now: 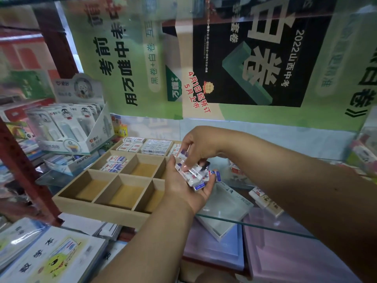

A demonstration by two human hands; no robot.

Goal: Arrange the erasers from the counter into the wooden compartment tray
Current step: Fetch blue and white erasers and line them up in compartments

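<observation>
A pile of erasers point(199, 176) is held in the cupped left hand point(184, 184), palm up, just over the right edge of the wooden tray point(98, 203); one eraser is pinched by the curled fingers of the right hand point(195, 148) above the pile; the near compartments of the tray are seen bare; further back, erasers are laid in the middle-left compartment point(116, 163) and in the far row point(146, 146); some beige erasers point(267, 201) are lying on the glass desk point(285, 225) at the right.

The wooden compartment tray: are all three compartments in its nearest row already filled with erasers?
No, the nearest row of the wooden compartment tray shows only bare wood, while erasers lie in compartments farther back.
</observation>
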